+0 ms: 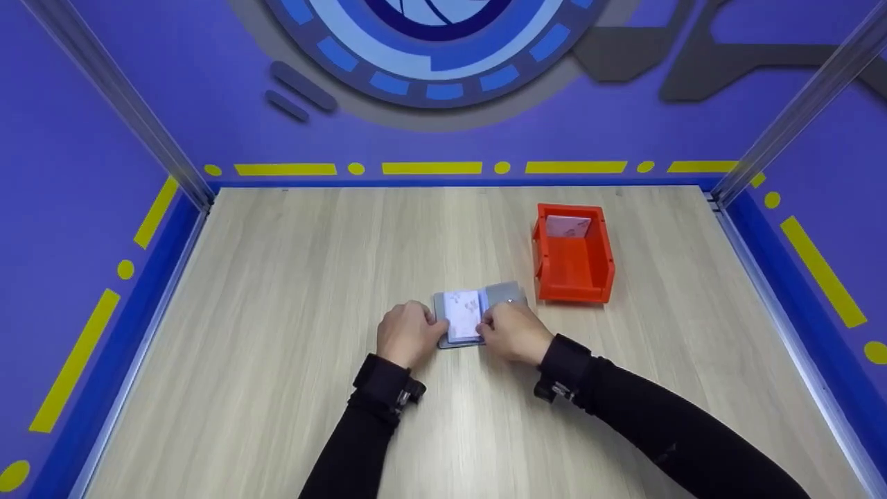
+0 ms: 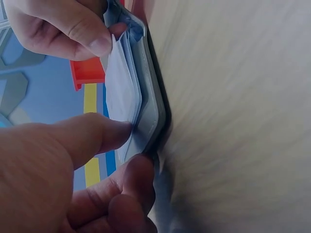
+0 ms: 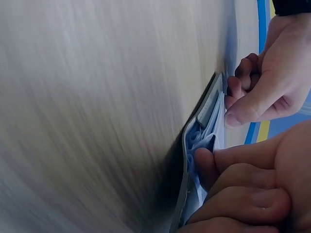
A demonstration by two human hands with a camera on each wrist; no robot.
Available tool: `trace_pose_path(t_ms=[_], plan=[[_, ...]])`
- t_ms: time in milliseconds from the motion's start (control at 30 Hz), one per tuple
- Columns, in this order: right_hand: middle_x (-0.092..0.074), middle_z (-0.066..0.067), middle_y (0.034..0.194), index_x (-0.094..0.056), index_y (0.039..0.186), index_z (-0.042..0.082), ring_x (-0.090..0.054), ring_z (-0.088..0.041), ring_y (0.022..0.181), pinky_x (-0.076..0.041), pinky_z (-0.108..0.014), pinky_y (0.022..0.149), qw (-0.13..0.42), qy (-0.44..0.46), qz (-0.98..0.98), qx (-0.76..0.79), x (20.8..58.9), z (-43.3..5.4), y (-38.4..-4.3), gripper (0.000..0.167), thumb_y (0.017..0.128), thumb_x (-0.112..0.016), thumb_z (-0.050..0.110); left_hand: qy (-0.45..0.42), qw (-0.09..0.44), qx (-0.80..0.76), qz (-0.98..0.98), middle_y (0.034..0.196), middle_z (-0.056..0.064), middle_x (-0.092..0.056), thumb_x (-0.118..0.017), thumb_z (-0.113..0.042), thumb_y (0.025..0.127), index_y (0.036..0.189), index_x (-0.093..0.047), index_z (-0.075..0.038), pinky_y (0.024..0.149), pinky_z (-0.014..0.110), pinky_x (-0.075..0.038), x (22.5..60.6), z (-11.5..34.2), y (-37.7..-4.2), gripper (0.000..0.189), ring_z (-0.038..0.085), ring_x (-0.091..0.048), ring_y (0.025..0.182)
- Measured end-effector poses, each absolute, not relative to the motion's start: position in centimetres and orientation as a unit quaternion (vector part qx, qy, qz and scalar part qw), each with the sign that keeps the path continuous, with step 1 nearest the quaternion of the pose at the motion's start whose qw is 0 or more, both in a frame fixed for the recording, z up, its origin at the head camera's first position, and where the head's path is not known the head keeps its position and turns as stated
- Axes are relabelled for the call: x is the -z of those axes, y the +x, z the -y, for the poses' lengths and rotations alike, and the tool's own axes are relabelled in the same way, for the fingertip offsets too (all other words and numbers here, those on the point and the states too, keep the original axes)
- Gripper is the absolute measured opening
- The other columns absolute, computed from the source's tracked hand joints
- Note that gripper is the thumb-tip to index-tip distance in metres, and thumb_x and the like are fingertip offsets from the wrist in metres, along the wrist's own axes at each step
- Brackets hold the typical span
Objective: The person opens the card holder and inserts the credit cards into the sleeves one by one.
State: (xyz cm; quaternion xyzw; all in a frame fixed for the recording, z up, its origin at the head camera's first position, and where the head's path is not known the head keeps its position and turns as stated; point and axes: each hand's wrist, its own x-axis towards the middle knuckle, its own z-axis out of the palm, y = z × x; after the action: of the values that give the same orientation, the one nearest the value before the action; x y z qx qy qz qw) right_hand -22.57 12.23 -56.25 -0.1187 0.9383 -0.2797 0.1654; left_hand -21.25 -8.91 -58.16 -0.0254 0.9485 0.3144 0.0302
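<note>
A small grey card holder (image 1: 441, 337) lies opened flat on the table, with a stack of thin leaves inside. On top is a pale pink patterned card (image 1: 461, 313). At its left edge my left hand (image 1: 409, 334) pinches the holder, thumb on the leaves and fingers against the cover edge, as the left wrist view shows. My right hand (image 1: 514, 333) pinches the leaves (image 3: 214, 128) near the fold between thumb and index finger. The right hand hides part of the holder's right cover (image 1: 504, 292).
A red open-fronted bin (image 1: 574, 267) stands on the wooden table (image 1: 312, 263), behind and right of the holder. Inside, against its back wall, leans another pink patterned card (image 1: 568, 226). Blue printed panels (image 1: 429, 145) enclose the table at the back and sides.
</note>
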Motion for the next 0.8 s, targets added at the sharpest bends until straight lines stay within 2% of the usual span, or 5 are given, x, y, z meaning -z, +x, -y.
trace_pose_path(t_ms=[200,433,600,667,800], plan=[[-0.064,0.002,0.073,-0.079,0.088,0.008,-0.053,-0.015,0.066,-0.041,-0.03,0.063,0.131,-0.117,-0.945,0.275,56.2,-12.1,-22.6,0.018,0.102,-0.076,0.018,-0.026,0.032,-0.317,-0.947,0.061,-0.012,-0.045,-0.08,-0.028,0.089,0.057,-0.051,-0.024,0.055,0.031,-0.029,57.8,9.0,-21.3,0.044,0.011,-0.04,0.056],[-0.076,-0.004,0.085,-0.084,0.097,0.006,-0.06,-0.018,0.075,-0.047,-0.033,0.072,0.093,-0.137,-0.95,0.264,56.5,-12.1,-22.8,0.012,0.099,-0.082,0.017,-0.026,0.035,-0.319,-0.947,0.066,-0.009,-0.055,-0.082,-0.04,0.096,0.063,-0.064,-0.02,0.057,0.032,-0.034,57.8,9.0,-21.2,0.042,0.013,-0.048,0.06],[-0.081,-0.006,0.098,-0.087,0.106,0.007,-0.063,-0.017,0.082,-0.051,-0.033,0.075,0.092,-0.149,-0.942,0.286,56.5,-12.9,-22.9,0.014,0.1,-0.08,0.018,-0.027,0.034,-0.315,-0.948,0.069,-0.008,-0.058,-0.085,-0.045,0.095,0.068,-0.068,-0.017,0.059,0.033,-0.035,58.0,9.0,-21.1,0.042,0.013,-0.05,0.061],[-0.081,-0.005,0.1,-0.087,0.11,0.008,-0.064,-0.017,0.084,-0.05,-0.032,0.075,0.097,-0.139,-0.94,0.297,56.1,-13.5,-23.1,0.016,0.102,-0.078,0.019,-0.03,0.036,-0.315,-0.948,0.069,-0.007,-0.058,-0.086,-0.046,0.094,0.069,-0.067,-0.018,0.059,0.032,-0.036,58.1,9.0,-21.2,0.042,0.013,-0.05,0.062],[-0.077,-0.004,0.093,-0.086,0.115,0.009,-0.063,-0.019,0.08,-0.049,-0.031,0.068,0.106,-0.099,-0.934,0.327,54.7,-15.2,-24.1,0.021,0.105,-0.074,0.022,-0.035,0.038,-0.316,-0.947,0.069,-0.007,-0.058,-0.086,-0.046,0.094,0.069,-0.067,-0.018,0.059,0.032,-0.036,58.1,9.0,-21.2,0.042,0.014,-0.051,0.063]])
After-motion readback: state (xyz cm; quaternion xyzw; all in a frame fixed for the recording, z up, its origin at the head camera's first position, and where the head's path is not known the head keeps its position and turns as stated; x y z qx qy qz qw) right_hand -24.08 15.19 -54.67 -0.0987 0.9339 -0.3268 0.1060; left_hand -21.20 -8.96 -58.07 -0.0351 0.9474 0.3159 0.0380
